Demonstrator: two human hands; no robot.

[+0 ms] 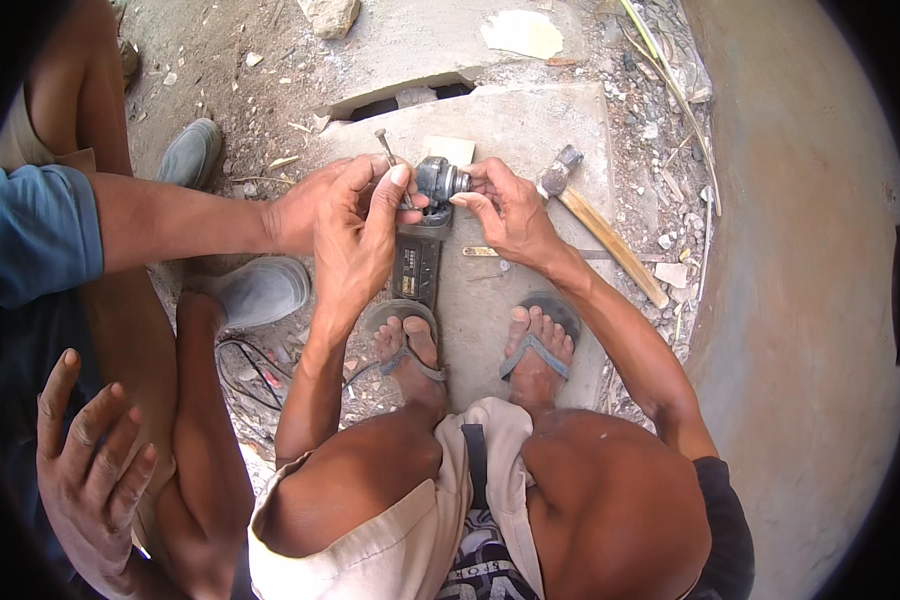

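Centrally, hands (355, 235) at power tool housing (431, 178), bolt (384, 143) left, metal collar (456, 183) right

From the angle grinder's head (435, 180), bare concrete slab (545, 115) gives passage toward 1 o'clock; the co-worker's forearm (180, 218) blocks 9, the right hand (513, 212) 3, with the wooden-handled hammer (610, 240) beyond.

In the left hand (355, 235), a rod (385, 147); between there and the right hand (515, 212), the head of a power tool (417, 268); just left of the left hand, a co-worker's hand (295, 217); right of the right hand, a hammer (613, 243) across the edge of a slab (570, 115); beyond both, an opening (375, 107)
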